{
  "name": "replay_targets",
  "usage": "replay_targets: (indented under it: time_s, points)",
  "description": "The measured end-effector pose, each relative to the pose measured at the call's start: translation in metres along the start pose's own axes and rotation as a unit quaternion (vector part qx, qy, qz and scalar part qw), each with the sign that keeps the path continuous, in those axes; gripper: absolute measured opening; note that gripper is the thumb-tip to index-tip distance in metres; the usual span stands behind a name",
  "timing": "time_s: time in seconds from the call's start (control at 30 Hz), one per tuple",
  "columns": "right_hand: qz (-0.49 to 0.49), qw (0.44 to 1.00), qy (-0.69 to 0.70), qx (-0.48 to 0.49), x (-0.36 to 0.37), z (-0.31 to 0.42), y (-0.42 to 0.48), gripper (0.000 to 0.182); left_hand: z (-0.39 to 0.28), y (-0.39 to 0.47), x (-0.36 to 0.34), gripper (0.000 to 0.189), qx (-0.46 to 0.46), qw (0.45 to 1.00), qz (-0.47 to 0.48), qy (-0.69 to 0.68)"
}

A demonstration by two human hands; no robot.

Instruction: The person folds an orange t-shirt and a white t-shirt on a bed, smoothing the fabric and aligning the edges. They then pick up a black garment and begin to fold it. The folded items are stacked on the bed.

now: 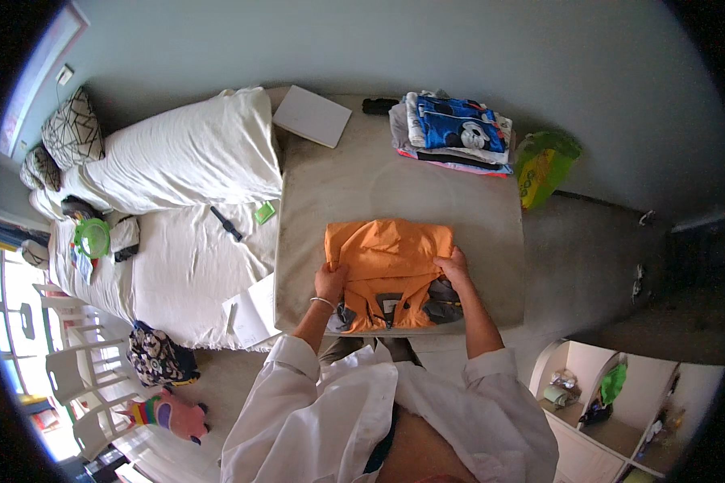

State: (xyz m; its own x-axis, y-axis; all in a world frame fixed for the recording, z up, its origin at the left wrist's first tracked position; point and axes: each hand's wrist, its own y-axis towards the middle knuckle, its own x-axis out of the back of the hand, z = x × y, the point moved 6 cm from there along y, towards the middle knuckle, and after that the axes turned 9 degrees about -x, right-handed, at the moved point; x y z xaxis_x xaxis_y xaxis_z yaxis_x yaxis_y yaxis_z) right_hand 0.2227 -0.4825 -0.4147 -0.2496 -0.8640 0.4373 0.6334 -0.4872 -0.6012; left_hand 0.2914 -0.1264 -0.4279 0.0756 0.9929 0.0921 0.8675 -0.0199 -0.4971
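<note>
An orange jacket (393,247) with grey parts and a front zip lies on the near half of the grey-beige padded surface (338,187). Part of it is folded over, and the collar with a label faces me. With my left hand (331,280), a bracelet at its wrist, I grip the left edge of the folded part. On the opposite edge my right hand (454,267) is closed, its thumb on top of the cloth. A stack of folded clothes (459,133), topped by a blue garment with a cartoon print, rests at the surface's far right corner.
A white flat box or laptop (313,116) and a black item (380,107) lie at the far edge. Left is a sofa with a white cover (181,259), a watch (226,223) and an open notebook (252,314). A green-yellow bag (544,166) stands right; shelves (625,398) are lower right.
</note>
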Motion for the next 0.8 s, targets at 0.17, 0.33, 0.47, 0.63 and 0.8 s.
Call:
replay_targets:
  time_s: [0.17, 0.33, 0.47, 0.63, 0.8]
  points:
    - [0.058, 0.996, 0.028, -0.059, 0.008, 0.036, -0.037, 0.038, -0.07, -0.042, -0.012, 0.016, 0.009, 0.99, -0.034, -0.135]
    - [0.074, 0.99, 0.122, -0.01, 0.031, 0.045, -0.041, 0.035, -0.087, -0.041, -0.021, 0.016, -0.025, 0.987, -0.002, -0.159]
    - [0.13, 0.977, 0.166, 0.025, 0.055, 0.084, -0.051, 0.034, -0.132, -0.049, -0.035, 0.019, -0.067, 0.979, 0.029, -0.189]
    - [0.112, 0.974, 0.191, 0.055, 0.084, 0.111, -0.044, 0.031, -0.151, -0.041, -0.054, 0.027, -0.059, 0.971, 0.041, -0.228]
    - [0.145, 0.954, 0.242, 0.1, 0.113, 0.139, -0.04, 0.034, -0.183, -0.039, -0.068, 0.023, -0.115, 0.975, 0.052, -0.181]
